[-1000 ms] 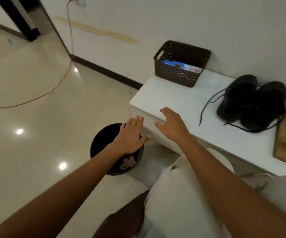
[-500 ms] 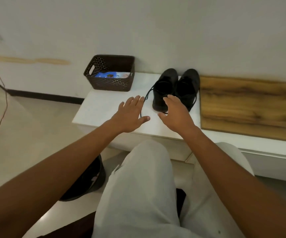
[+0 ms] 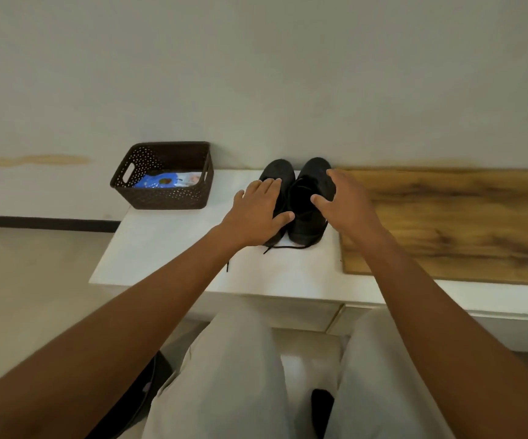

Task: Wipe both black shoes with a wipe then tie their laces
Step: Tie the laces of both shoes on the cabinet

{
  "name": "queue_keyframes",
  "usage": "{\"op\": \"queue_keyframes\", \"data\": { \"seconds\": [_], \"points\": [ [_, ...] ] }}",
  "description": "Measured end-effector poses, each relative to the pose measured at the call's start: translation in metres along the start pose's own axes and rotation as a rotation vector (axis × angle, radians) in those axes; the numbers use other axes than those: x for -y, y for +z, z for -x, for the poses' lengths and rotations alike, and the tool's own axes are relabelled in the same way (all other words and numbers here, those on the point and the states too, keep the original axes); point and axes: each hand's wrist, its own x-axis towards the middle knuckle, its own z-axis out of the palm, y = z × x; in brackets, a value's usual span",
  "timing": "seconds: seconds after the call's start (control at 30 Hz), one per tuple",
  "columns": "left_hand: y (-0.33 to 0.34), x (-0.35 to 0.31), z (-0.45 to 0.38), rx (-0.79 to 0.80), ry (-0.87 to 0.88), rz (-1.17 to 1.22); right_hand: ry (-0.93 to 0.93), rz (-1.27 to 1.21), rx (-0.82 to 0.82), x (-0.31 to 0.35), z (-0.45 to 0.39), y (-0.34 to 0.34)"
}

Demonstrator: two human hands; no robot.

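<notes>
No brand, label or legible writing was visible; the blue and white packet (image 3: 165, 180) in the basket showed print too small to read.

Surroundings: the dark brown perforated basket (image 3: 161, 198) stood at the far left of the white surface (image 3: 167, 245), against the wall. A wooden board (image 3: 446, 223) lay on the surface to the right, its left edge just beside the right shoe. A dark bin (image 3: 144, 384) was partly visible on the floor at lower left, mostly hidden by the left forearm. The person's light trousers (image 3: 234, 375) filled the lower centre.

Task items: two black shoes stood side by side at the back of the surface, toes toward the wall. The left shoe (image 3: 280, 175) was largely covered by the left hand (image 3: 256, 213); the right shoe (image 3: 307, 217) showed its dark opening. Both were unlaced; a loose black lace (image 3: 284, 247) trailed on the surface in front of them.

Grip state: left hand flat, fingers straight and spread over the left shoe, holding nothing. Right hand (image 3: 346, 204) also spread, fingers at the right shoe's outer side, thumb over its opening; actual contact could not be told.
</notes>
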Motion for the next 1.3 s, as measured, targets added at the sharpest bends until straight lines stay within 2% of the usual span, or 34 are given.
{"op": "queue_keyframes", "data": {
  "seconds": [0.23,0.4,0.63,0.97,1.3],
  "points": [
    [0.004,-0.009,-0.081,-0.159,-0.042,0.078,0.135,-0.092,-0.014,-0.020,-0.057,0.021],
    [0.035,0.003,-0.112,-0.140,-0.093,-0.040,0.231,-0.139,0.013,-0.045,-0.078,0.046],
    [0.051,-0.002,-0.127,-0.199,-0.145,-0.002,0.247,-0.110,0.044,-0.052,-0.095,0.045],
    [0.048,-0.020,-0.098,-0.324,-0.205,0.082,0.176,-0.104,-0.026,-0.043,-0.072,0.029],
    [0.041,-0.043,-0.035,-0.281,-0.215,0.074,0.238,-0.131,0.072,-0.033,-0.007,0.016]
  ]
}}
